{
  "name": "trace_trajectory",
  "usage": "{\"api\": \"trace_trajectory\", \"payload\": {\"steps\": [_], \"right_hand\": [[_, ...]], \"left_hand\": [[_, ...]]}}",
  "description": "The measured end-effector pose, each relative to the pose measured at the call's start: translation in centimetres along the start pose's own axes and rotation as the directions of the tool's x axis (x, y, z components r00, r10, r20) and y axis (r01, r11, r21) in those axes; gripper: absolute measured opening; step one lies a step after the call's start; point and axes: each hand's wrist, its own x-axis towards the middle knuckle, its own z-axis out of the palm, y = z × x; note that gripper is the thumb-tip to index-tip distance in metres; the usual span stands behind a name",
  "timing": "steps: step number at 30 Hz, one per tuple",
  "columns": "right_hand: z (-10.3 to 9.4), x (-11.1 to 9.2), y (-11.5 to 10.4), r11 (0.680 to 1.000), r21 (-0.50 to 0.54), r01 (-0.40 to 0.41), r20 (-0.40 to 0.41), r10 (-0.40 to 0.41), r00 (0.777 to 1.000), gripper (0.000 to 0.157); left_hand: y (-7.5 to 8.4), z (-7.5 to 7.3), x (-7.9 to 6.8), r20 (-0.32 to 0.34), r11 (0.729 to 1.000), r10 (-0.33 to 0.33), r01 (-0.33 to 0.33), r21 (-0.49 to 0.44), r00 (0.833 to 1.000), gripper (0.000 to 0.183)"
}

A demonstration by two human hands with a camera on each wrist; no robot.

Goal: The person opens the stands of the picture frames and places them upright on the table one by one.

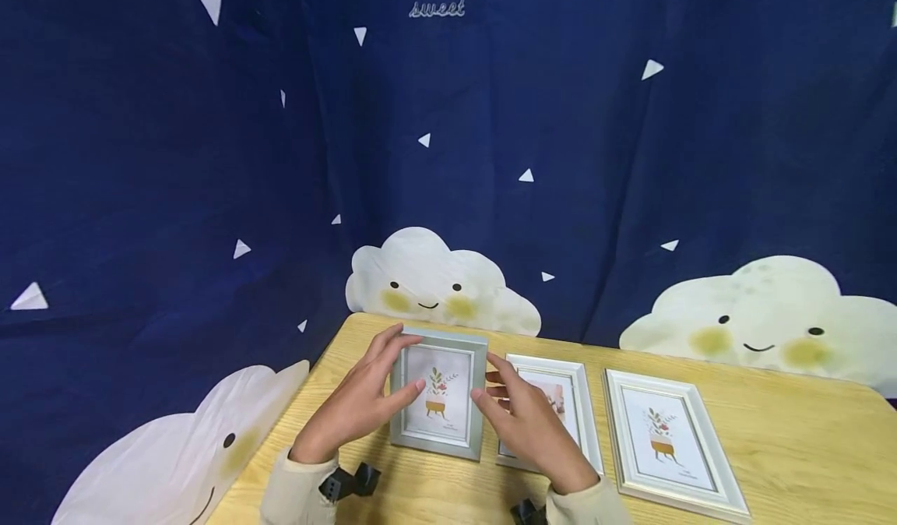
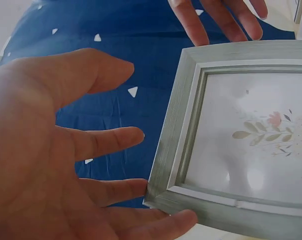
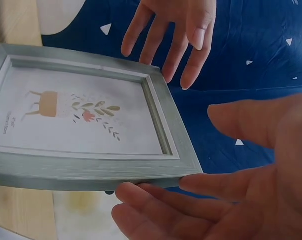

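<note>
The grey-green picture frame (image 1: pixel 448 417) is between my two palms, standing up or leaning back a little, its long axis running up and down and its printed face toward me. My left grip (image 1: pixel 353 408) is at its left side and my right grip (image 1: pixel 529 420) at its right, so the relation that counts, I judge, is across the frame's short side: neither hand looks clearly nearer, each having fingertips at its own side edge, up toward the top corners. Both grips are wide rather than clamped. In the left wrist view my thumb stands off and my lower fingers touch a corner; in the right wrist view my fingertips meet the side edge, with the thumb apart and dark blue backdrop (image 1: pixel 455 159) showing in the gap. Whether the bottom edge rests on the counter (image 1: pixel 806 447), or a stand props it, I cannot tell. Just beside it to my right, a white photo frame (image 1: pixel 576 400) lies flat, partly hidden by my right hand; a white plant-print frame (image 1: pixel 678 447) lies farther right, its long axis running mostly away from me. With those two on that side, I judge my right hand has less spare room than my left.
</note>
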Motion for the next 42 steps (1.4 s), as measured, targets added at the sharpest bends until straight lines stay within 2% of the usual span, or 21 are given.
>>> {"api": "trace_trajectory", "payload": {"steps": [9,18,25,28,31,34,38,42], "right_hand": [[0.0,-0.3,0.1,0.999,0.046,0.010,0.056,-0.013,0.998,0.057],[-0.2,-0.3,0.4,0.997,0.029,0.067,0.068,-0.068,0.995,0.049],[-1.0,-0.5,0.7,0.999,0.038,0.023,0.085,-0.026,0.996,0.055],[-1.8,-0.8,1.1,1.000,0.029,0.003,0.064,-0.005,0.998,0.053],[-2.6,-1.1,1.4,0.999,0.033,0.001,0.038,-0.003,0.999,0.049],[-3.5,-1.4,1.7,1.000,0.019,-0.004,0.021,0.004,1.000,0.048],[-4.8,-1.8,2.1,1.000,0.012,-0.026,0.005,0.026,1.000,0.048],[-6.0,-2.2,2.6,0.999,0.018,-0.045,-0.014,0.045,0.999,0.048]], "left_hand": [[0.1,0.1,-0.1,0.031,1.000,-0.005,0.005,0.005,1.000,0.058],[0.3,0.6,0.0,0.073,0.999,-0.042,0.043,-0.014,0.996,0.061],[1.5,0.5,-0.4,0.070,0.996,-0.083,0.081,0.030,0.994,0.065],[2.5,0.5,-0.4,0.021,0.997,-0.061,0.060,0.041,0.998,0.065],[3.4,0.5,-0.4,-0.065,0.999,-0.020,0.023,0.040,0.998,0.063],[4.4,0.7,-0.1,-0.146,0.999,0.028,-0.026,0.021,0.989,0.060],[6.0,1.8,0.5,-0.230,0.996,0.083,-0.091,-0.023,0.970,0.056],[7.8,3.7,1.1,-0.260,0.987,0.122,-0.145,-0.075,0.958,0.053]]}}
